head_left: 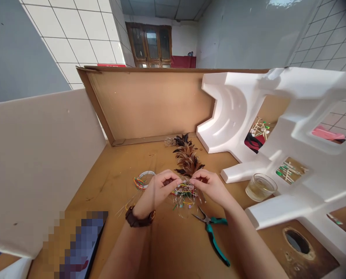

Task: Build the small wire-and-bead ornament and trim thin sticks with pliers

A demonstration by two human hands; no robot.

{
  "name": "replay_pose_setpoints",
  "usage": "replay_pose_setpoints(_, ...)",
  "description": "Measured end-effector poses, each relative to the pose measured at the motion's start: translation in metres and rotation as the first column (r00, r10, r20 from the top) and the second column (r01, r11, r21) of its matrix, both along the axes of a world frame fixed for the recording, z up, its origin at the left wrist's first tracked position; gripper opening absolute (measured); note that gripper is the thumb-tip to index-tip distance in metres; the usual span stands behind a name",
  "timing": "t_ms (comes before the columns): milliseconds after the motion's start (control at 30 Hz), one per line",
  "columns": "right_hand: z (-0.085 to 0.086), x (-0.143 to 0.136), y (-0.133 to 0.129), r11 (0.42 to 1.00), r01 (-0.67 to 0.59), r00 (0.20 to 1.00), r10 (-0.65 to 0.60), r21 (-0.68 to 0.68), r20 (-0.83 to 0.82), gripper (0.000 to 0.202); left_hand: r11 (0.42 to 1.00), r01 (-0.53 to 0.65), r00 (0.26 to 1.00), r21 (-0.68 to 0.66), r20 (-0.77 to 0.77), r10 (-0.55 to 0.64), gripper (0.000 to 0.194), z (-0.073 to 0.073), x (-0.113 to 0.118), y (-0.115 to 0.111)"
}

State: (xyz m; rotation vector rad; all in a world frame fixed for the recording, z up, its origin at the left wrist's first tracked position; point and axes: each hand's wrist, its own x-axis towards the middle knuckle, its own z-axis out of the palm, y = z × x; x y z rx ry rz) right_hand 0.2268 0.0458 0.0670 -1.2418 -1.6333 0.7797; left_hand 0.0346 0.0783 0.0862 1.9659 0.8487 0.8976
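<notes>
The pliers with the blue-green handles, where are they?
In the head view, the pliers lie open on the table, just left of the right forearm and nearer than the beaded wires.

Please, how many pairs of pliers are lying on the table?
1. The teal-handled pliers lie on the brown table beside the right forearm, nearer the camera than the beaded wires, jaws apart. Others could be hidden behind the white foam.
</notes>
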Motion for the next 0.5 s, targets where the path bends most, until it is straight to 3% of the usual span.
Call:
replay_pose_setpoints(100,0.000,0.000,0.000,0.990,-0.040,0.982,0.013,-0.139,-0.189,0.024,0.991,0.095,0.995,-0.091,0.025,-0.093,0.022,0.002,-0.002,0.000)
replay_pose_setpoints(167,0.001,0.001,0.002,0.987,-0.059,0.963,0.016,-0.151,-0.270,0.025,0.979,0.124,0.991,-0.160,0.067,-0.115,0.023,0.003,-0.004,0.000)
replay_pose_setpoints(267,-0.002,0.004,0.006,0.995,-0.032,0.958,0.003,-0.095,-0.286,0.030,0.966,0.061,0.986,-0.252,0.165,-0.019,0.024,0.005,-0.007,0.002)
replay_pose_setpoints(333,-0.009,0.004,0.009,0.997,0.070,0.987,-0.071,-0.010,-0.143,0.031,0.959,-0.072,0.969,-0.274,0.208,0.133,0.024,0.007,-0.009,0.003)
replay_pose_setpoints(400,-0.021,0.001,0.013,0.978,0.166,0.966,-0.187,0.128,0.178,0.022,0.941,-0.227,0.935,-0.252,0.214,0.283,0.022,0.009,-0.011,0.003)
replay_pose_setpoints(500,-0.049,-0.011,0.015,0.984,-0.037,0.733,-0.091,0.173,0.675,0.016,0.921,-0.331,0.903,-0.206,0.213,0.373,0.019,0.011,-0.014,0.004)
